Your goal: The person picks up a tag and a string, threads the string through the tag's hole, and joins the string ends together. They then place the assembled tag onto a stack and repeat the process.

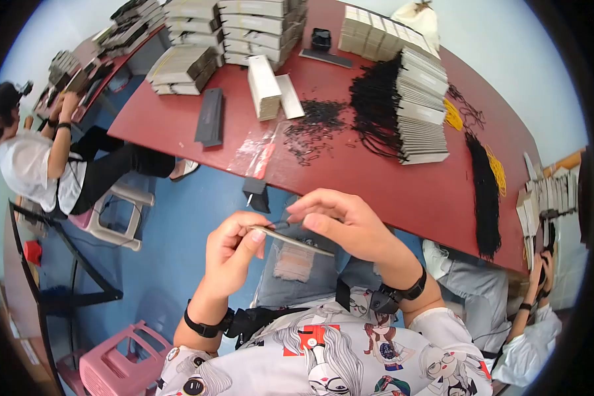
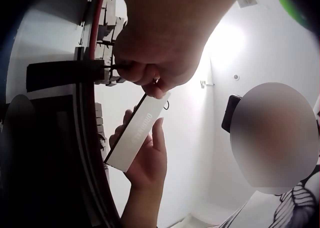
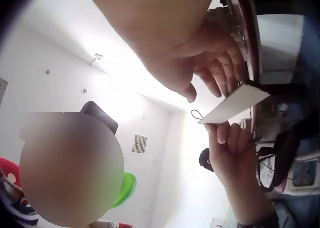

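Observation:
My left hand (image 1: 230,256) pinches one end of a narrow, flat, pale card (image 1: 297,242) between thumb and fingers. Light printed lettering runs along the card (image 2: 136,134) in the left wrist view, and a thin black cord loop (image 3: 196,114) sticks out at the pinched end. Over the card's other part, my right hand (image 1: 350,224) is held with fingers loosely bent and thumb apart. The right wrist view shows its fingers (image 3: 220,70) relaxed beside the card, gripping nothing. A small black block (image 1: 256,195) with a pale pin juts from the table edge just beyond my hands.
On the red table (image 1: 323,181) lie a row of pale cards (image 1: 424,109) with black cords, scattered black loops (image 1: 317,122), a dark box (image 1: 210,117) and stacked bundles (image 1: 254,30). People sit left (image 1: 39,158) and right (image 1: 531,330). A pink stool (image 1: 122,360) stands lower left.

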`<action>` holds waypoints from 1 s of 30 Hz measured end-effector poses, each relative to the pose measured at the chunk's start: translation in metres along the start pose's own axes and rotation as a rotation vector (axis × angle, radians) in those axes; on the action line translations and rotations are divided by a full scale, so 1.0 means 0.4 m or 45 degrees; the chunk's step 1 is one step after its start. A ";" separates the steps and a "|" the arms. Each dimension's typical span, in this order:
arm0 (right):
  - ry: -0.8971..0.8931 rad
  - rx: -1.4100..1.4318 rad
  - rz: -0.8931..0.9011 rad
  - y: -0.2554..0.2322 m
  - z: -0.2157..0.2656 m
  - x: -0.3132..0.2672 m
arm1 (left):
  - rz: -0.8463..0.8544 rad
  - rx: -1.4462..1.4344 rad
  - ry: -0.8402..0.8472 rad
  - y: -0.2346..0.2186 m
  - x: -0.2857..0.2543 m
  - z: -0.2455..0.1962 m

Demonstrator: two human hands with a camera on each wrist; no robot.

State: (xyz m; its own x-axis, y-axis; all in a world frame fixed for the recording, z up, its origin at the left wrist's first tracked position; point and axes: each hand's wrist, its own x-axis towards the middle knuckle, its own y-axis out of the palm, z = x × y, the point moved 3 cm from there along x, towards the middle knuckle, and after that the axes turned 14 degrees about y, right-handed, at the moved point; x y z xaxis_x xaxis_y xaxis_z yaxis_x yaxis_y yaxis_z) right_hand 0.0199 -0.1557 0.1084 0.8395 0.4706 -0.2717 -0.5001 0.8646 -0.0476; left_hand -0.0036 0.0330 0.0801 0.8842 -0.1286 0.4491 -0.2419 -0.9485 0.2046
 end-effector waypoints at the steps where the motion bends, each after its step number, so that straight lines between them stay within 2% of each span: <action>1: 0.042 0.102 0.060 0.001 0.002 -0.004 | 0.027 -0.002 -0.001 0.017 0.006 -0.009; 2: 0.005 0.275 0.117 0.010 0.006 -0.010 | 0.069 0.015 0.026 0.033 0.011 -0.018; 3: -0.005 0.285 0.099 0.015 0.002 -0.013 | 0.109 0.033 0.053 0.048 0.016 -0.024; 5: -0.231 0.356 0.038 0.011 0.001 -0.024 | 0.142 0.040 0.059 0.071 0.023 -0.028; 10: -0.231 0.291 0.009 -0.034 -0.006 -0.071 | 0.172 0.163 0.105 0.115 0.033 -0.038; 12: -0.317 0.206 -0.126 -0.031 -0.005 -0.085 | 0.205 0.222 0.110 0.132 0.033 -0.041; 16: -0.377 0.305 -0.191 -0.039 -0.013 -0.104 | 0.289 0.372 0.108 0.163 0.033 -0.045; 18: -0.383 0.695 -0.018 -0.037 -0.016 -0.107 | 0.297 0.305 0.067 0.175 0.035 -0.041; 19: -0.385 0.694 -0.017 -0.039 -0.016 -0.106 | 0.302 0.238 0.024 0.179 0.037 -0.038; 20: -0.445 1.036 0.205 -0.039 -0.016 -0.103 | 0.303 0.239 0.027 0.181 0.040 -0.034; 21: -0.498 1.373 0.435 -0.041 -0.018 -0.101 | 0.339 0.176 -0.086 0.184 0.039 -0.020; 22: -0.530 1.436 0.564 -0.045 -0.028 -0.102 | 0.374 0.111 -0.199 0.189 0.037 -0.010; 25: -0.505 1.476 0.573 -0.070 -0.029 -0.117 | 0.339 -0.013 -0.214 0.204 0.035 -0.015; 27: -0.494 1.483 0.485 -0.093 -0.028 -0.126 | 0.277 -0.047 -0.238 0.190 0.031 -0.009; 29: -0.561 1.409 0.314 -0.113 -0.033 -0.126 | 0.048 -0.127 -0.076 0.176 0.033 -0.018; 30: -0.587 1.411 0.324 -0.116 -0.035 -0.125 | 0.061 -0.188 -0.015 0.164 0.034 -0.019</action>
State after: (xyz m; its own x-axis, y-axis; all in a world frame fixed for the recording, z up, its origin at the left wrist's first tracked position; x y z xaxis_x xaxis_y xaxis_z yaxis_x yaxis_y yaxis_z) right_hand -0.0018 -0.2218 0.1108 0.8533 0.4718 0.2222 -0.3985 0.3149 0.8614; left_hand -0.0105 -0.0288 0.1062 0.8745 -0.1773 0.4515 -0.3396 -0.8884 0.3090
